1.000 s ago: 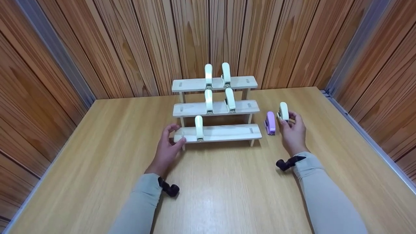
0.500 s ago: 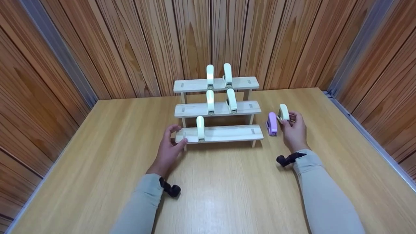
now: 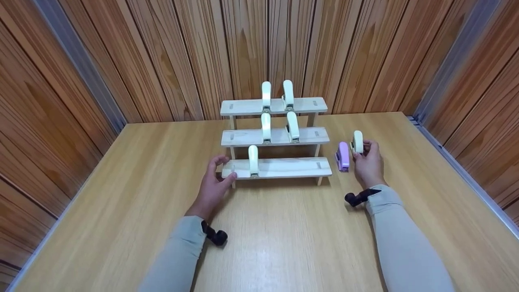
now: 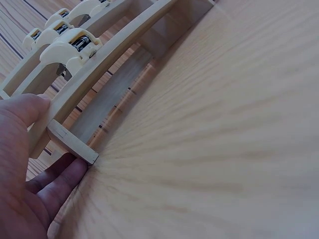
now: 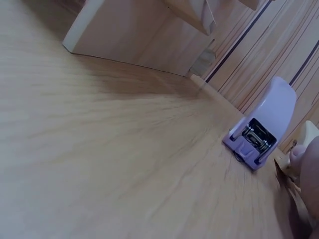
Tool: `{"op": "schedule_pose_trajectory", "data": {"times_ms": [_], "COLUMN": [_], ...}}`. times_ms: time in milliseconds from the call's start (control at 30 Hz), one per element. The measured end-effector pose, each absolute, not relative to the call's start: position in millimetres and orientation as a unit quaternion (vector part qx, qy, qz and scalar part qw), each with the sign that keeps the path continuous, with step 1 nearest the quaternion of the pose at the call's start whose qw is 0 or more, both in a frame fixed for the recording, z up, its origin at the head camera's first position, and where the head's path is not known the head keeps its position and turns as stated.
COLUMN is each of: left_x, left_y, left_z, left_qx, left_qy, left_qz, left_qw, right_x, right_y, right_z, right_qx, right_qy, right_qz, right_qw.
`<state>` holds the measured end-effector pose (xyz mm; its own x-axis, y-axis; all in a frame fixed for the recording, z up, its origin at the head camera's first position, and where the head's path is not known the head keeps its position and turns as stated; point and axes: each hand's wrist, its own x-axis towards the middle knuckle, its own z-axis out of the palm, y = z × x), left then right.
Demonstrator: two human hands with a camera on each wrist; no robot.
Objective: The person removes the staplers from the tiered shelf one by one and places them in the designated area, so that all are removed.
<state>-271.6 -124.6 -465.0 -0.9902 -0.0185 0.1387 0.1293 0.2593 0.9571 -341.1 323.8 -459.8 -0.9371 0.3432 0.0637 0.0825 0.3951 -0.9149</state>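
Observation:
My left hand (image 3: 211, 184) grips the left end of a three-tier wooden stand (image 3: 292, 167), thumb on the bottom tier's front edge. In the left wrist view, its fingers (image 4: 62, 186) lie against the stand's leg (image 4: 75, 143) near the tabletop. To the stand's right, my right hand (image 3: 368, 166) pinches a cream stapler (image 3: 357, 141) between thumb and fingers. That stapler stands close to the tabletop, just behind a purple stapler (image 3: 343, 156). In the right wrist view the cream stapler (image 5: 308, 135) is partly hidden by my hand.
Several cream staplers stand upright on the tiers: one on the bottom tier (image 3: 253, 160), two on the middle tier (image 3: 266, 127) and two on the top tier (image 3: 266, 95). Wood-panelled walls (image 3: 243, 44) enclose the wooden table (image 3: 267, 235) behind and at both sides.
The head view has shifted slightly, so the stand and staplers appear a little further right and lower. Both hands keep their hold, with little visible movement against the objects.

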Motion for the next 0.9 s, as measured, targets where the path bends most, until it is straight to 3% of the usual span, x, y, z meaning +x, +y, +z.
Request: {"op": "schedule_pose_trajectory", "data": {"times_ms": [467,900], "left_x": [-273,-273], "left_y": [-125,-125], "left_z": [-465,-466], "left_qx": [-0.043,-0.042], "left_qy": [-0.788,-0.787], "left_qz": [-0.611,-0.612], "left_qw": [0.066,0.061], "right_x": [-341,-321], "right_y": [323,316], "right_z": [-460,-442], "right_qx": [-0.116,-0.159], "right_qy": [-0.865,-0.773], "right_qz": [0.474,0.595], "right_qw": [0.117,0.153]}}
